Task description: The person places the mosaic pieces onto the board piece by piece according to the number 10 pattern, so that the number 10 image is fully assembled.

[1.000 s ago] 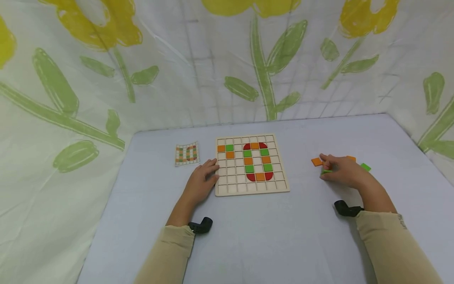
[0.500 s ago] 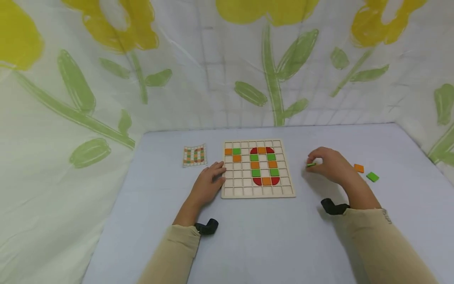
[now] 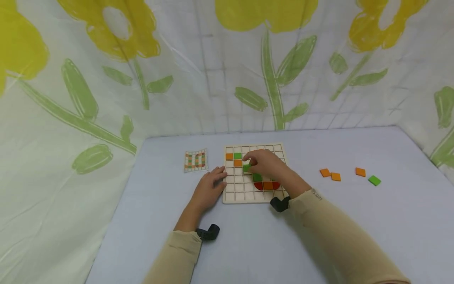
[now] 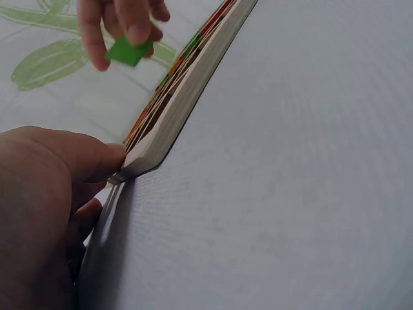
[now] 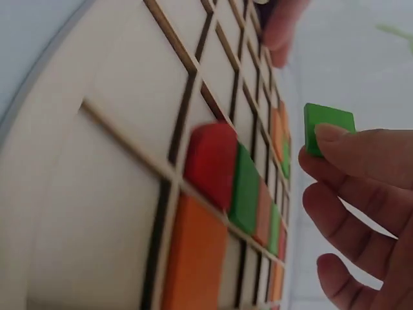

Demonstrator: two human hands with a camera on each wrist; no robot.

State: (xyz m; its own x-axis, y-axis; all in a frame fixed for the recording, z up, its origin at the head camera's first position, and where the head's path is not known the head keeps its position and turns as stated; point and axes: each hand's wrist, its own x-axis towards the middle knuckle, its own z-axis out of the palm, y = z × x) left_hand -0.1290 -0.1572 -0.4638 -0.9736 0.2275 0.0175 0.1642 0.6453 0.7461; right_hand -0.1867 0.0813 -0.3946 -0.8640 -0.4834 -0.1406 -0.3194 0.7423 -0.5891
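A green square tile (image 3: 246, 168) is pinched between the thumb and fingers of my right hand (image 3: 268, 164), held over the wooden grid board (image 3: 239, 196). In the right wrist view the tile (image 5: 314, 115) stands clear of the board's surface. My left hand (image 3: 209, 190) rests at the board's left edge, its thumb (image 4: 103, 159) touching the rim in the left wrist view. At the board's upper left sit two orange tiles (image 3: 238, 163) and one green tile (image 3: 237, 156). Red, orange and green pieces form a ring on the right, partly hidden by my right hand.
Left of the board's top lies a small pattern card (image 3: 196, 161) with a coloured grid. Loose orange tiles (image 3: 324, 172) and a green tile (image 3: 374, 180) lie on the table (image 3: 283, 244) to the right. A flowered cloth (image 3: 191, 94) hangs behind the table.
My right hand has picked the green tile up from the loose pieces and carried it left over the board. My left hand has stayed at the board's edge.
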